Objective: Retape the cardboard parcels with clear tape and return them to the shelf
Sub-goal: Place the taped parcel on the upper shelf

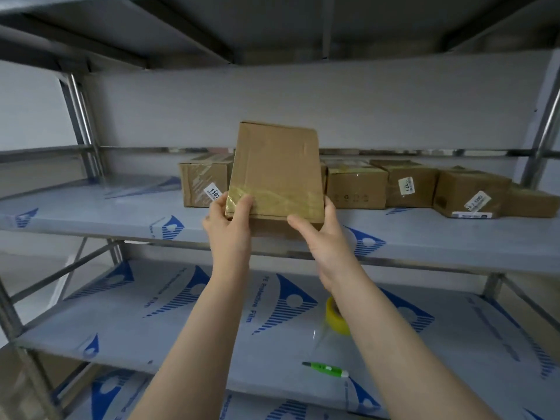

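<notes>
Parcel tilted upright over shelf front, taped band lowest. Left hand at its 7 o'clock corner, right hand at 5 o'clock. Fingers of both clamped on it, probably steadying it for set-down. Boxes behind, running toward 3 o'clock. Tape roll below.

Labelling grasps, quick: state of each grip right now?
Left grip: holds the parcel at its near left corner.
Right grip: holds the parcel at its near right corner.
</notes>
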